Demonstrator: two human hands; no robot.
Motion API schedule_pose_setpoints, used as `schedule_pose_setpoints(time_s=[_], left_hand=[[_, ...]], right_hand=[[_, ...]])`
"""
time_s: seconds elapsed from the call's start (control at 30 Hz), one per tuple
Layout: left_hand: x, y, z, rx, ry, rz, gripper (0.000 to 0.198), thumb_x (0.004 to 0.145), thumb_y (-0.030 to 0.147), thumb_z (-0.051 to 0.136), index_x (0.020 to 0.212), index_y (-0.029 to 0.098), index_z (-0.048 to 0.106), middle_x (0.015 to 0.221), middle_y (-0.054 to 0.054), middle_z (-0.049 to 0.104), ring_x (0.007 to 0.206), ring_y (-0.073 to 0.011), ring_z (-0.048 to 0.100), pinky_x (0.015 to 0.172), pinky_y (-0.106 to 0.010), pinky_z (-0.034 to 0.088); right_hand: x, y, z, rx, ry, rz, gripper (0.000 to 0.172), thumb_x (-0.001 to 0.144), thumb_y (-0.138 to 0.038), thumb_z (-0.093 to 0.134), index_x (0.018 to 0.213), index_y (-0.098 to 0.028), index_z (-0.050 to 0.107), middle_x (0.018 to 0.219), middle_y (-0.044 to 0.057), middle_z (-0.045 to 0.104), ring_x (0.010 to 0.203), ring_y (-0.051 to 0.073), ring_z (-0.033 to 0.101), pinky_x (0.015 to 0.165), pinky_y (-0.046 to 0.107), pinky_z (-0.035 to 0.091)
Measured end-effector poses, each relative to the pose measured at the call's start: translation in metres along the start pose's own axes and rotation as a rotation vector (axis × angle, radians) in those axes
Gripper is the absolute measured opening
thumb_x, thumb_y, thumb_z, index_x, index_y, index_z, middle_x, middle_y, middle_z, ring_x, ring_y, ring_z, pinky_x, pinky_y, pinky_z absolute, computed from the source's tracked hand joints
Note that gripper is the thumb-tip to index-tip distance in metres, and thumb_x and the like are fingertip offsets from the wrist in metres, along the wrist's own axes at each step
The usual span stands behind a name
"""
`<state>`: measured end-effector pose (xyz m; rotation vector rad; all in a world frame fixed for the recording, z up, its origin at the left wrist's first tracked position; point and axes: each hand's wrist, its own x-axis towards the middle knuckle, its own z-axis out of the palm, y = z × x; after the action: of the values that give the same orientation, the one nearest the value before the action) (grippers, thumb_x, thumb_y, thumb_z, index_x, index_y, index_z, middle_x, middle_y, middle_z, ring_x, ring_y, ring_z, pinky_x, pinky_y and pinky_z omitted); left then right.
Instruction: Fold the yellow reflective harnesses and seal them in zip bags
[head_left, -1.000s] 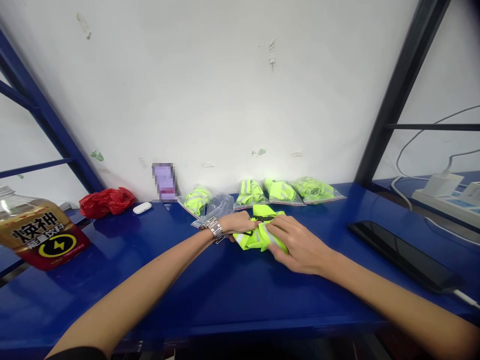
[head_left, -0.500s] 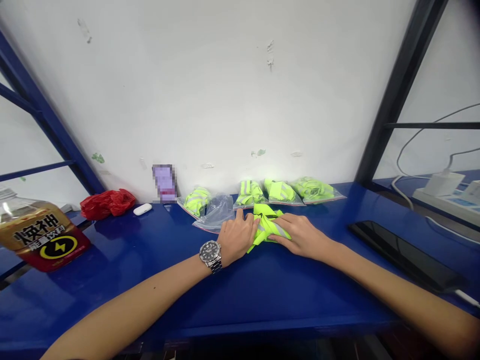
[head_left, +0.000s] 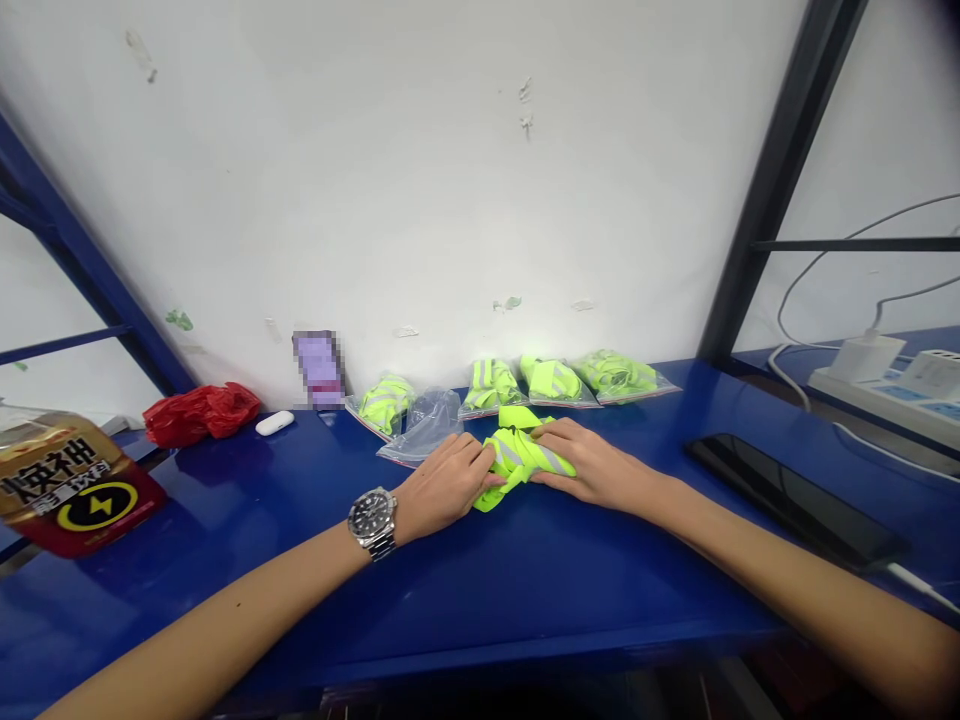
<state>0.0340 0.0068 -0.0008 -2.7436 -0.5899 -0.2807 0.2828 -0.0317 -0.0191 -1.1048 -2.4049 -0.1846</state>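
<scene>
A neon-yellow vest with grey reflective strips (head_left: 520, 453) lies bunched on the blue table (head_left: 525, 580). My left hand (head_left: 444, 486), with a steel watch on the wrist, pinches the vest's left side with closed fingers. My right hand (head_left: 592, 465) rests on the vest's right side, its fingers curled over the fabric. An empty clear plastic bag (head_left: 424, 428) lies just behind my left hand. Along the wall stand several clear bags that hold folded yellow vests (head_left: 551, 380).
A black phone (head_left: 791, 498) with a cable lies at the right. A white power strip (head_left: 892, 378) sits behind it. At the left are a labelled drink bottle (head_left: 64, 485), a red plastic bag (head_left: 199, 412) and a white earbud case (head_left: 274, 423).
My left hand has turned palm down and now grips the vest's left side. My right hand slid back along the vest, which is bunched tighter. The view shifted slightly.
</scene>
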Motion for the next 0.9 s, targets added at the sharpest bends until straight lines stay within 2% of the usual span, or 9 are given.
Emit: schedule_pose_setpoints(time_s=[0.13,0.23,0.4,0.53,0.67,0.77,0.83,0.9], left_hand=[[-0.010,-0.007,-0.010,-0.160,-0.097,0.056,0.034,0.099,0.033,0.031,0.126,0.014,0.040,0.098,-0.010,0.055,0.086,-0.0202,0.050,0.079,-0.033,0.042],[-0.014,-0.011,-0.011,-0.313,-0.149,0.055,0.036,0.097,0.031,0.037,0.131,0.016,0.036,0.101,-0.010,0.054,0.086,-0.0189,0.052,0.076,-0.030,0.043],[-0.012,-0.007,-0.005,-0.447,-0.071,-0.086,0.023,0.094,0.029,0.046,0.113,0.017,0.042,0.095,-0.006,0.055,0.078,-0.0174,0.053,0.068,-0.028,0.043],[-0.005,-0.001,0.003,-0.460,0.018,-0.184,0.022,0.091,0.035,0.052,0.103,0.019,0.042,0.089,-0.004,0.057,0.073,-0.0168,0.054,0.062,-0.027,0.041],[0.007,0.001,0.013,-0.408,0.094,-0.222,0.027,0.089,0.041,0.055,0.098,0.019,0.041,0.087,-0.003,0.059,0.069,-0.0170,0.057,0.060,-0.027,0.042],[0.015,0.002,0.019,-0.210,0.122,-0.239,0.026,0.090,0.041,0.052,0.095,0.017,0.044,0.083,-0.006,0.059,0.069,-0.0198,0.058,0.060,-0.029,0.043],[0.019,0.002,0.020,-0.023,0.185,-0.223,0.028,0.089,0.042,0.051,0.098,0.016,0.047,0.086,-0.010,0.060,0.078,-0.0249,0.058,0.067,-0.036,0.046],[0.023,0.001,0.019,0.092,0.264,-0.147,0.035,0.087,0.040,0.052,0.109,0.014,0.047,0.101,-0.016,0.058,0.095,-0.0317,0.056,0.079,-0.046,0.045]], right_hand=[[-0.001,0.004,0.000,0.037,-0.038,-0.005,0.039,0.089,-0.039,0.053,0.120,-0.016,0.054,0.118,0.016,0.059,0.115,0.030,0.052,0.091,0.041,0.047],[0.000,0.005,0.002,0.009,-0.059,0.029,0.041,0.089,-0.040,0.052,0.123,-0.016,0.053,0.113,0.017,0.061,0.110,0.031,0.054,0.087,0.042,0.047],[0.003,0.004,0.001,0.029,-0.042,0.119,0.042,0.089,-0.045,0.050,0.116,-0.013,0.057,0.094,0.013,0.065,0.086,0.025,0.060,0.074,0.035,0.045],[0.005,0.004,-0.001,0.173,0.026,0.210,0.035,0.087,-0.047,0.053,0.101,-0.016,0.060,0.080,0.005,0.065,0.066,0.017,0.056,0.062,0.027,0.039],[0.005,0.001,-0.006,0.342,0.064,0.267,0.029,0.085,-0.046,0.056,0.084,-0.017,0.058,0.067,-0.001,0.061,0.054,0.011,0.048,0.053,0.024,0.033],[0.005,-0.003,-0.011,0.403,0.068,0.275,0.028,0.083,-0.044,0.058,0.082,-0.016,0.057,0.065,-0.002,0.059,0.053,0.010,0.046,0.051,0.023,0.032],[0.004,-0.005,-0.013,0.429,0.048,0.271,0.027,0.083,-0.044,0.058,0.082,-0.016,0.057,0.064,-0.002,0.058,0.052,0.010,0.044,0.050,0.023,0.030],[0.005,-0.007,-0.015,0.438,0.019,0.261,0.027,0.083,-0.044,0.058,0.083,-0.016,0.057,0.063,-0.002,0.057,0.051,0.009,0.043,0.049,0.023,0.029]])
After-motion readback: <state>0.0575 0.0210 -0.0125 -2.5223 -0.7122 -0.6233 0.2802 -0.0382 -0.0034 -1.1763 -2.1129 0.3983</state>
